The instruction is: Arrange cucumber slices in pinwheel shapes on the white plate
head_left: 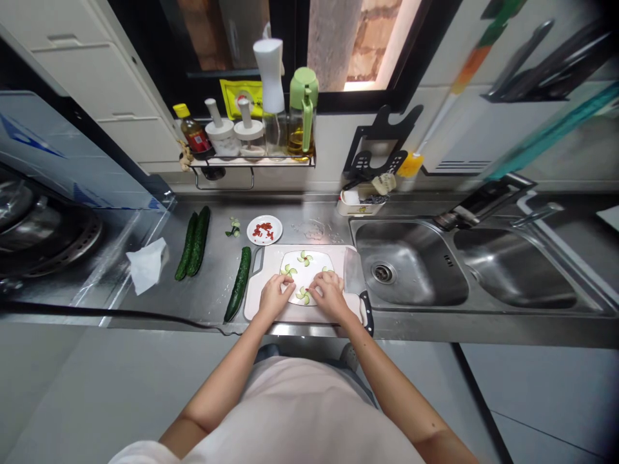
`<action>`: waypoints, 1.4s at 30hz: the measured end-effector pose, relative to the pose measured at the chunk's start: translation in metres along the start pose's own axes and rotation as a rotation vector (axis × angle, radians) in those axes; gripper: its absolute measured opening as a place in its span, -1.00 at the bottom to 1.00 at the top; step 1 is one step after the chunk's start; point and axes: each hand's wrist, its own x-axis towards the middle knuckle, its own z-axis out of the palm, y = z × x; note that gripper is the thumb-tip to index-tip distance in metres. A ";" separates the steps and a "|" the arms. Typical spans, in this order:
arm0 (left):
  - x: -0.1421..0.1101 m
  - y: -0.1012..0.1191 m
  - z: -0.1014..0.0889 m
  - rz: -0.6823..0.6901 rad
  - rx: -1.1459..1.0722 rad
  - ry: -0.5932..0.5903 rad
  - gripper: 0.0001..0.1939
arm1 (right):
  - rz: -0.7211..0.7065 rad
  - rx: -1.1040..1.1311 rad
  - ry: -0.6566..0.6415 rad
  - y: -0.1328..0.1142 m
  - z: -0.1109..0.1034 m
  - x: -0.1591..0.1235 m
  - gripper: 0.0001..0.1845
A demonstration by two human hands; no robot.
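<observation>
A white plate (314,265) lies on the pinkish cutting board (265,258), with several pinwheels of cucumber slices (304,258) set around it. Over the plate's left edge is my left hand (275,298), fingers curved and thumb apart, beside the left pinwheel. My right hand (329,295) reaches over the right side and partly covers another pinwheel. Its thumb and fingertips pinch a tiny red piece (307,290) above the near pinwheel (302,296). A knife (367,312) lies along the board's right edge. Beside the board's left edge rests a whole cucumber (238,285).
A small white dish (264,230) of red bits stands behind the board, near cucumber scraps (233,227). Two more cucumbers (192,243) and a white tissue (147,265) lie leftward. The double sink (411,264) is right, a condiment rack (254,162) behind, a stove (43,225) far left.
</observation>
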 end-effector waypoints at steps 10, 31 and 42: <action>-0.002 0.007 0.020 0.014 0.213 -0.085 -0.90 | -0.025 -0.115 -0.050 0.005 0.017 -0.005 -0.86; 0.002 0.012 0.033 -0.015 0.403 -0.179 -0.89 | -0.054 -0.208 -0.081 0.005 0.019 -0.003 -0.84; 0.001 0.011 0.027 0.017 0.355 -0.140 -0.88 | -0.014 -0.154 -0.028 0.005 0.013 -0.003 -0.88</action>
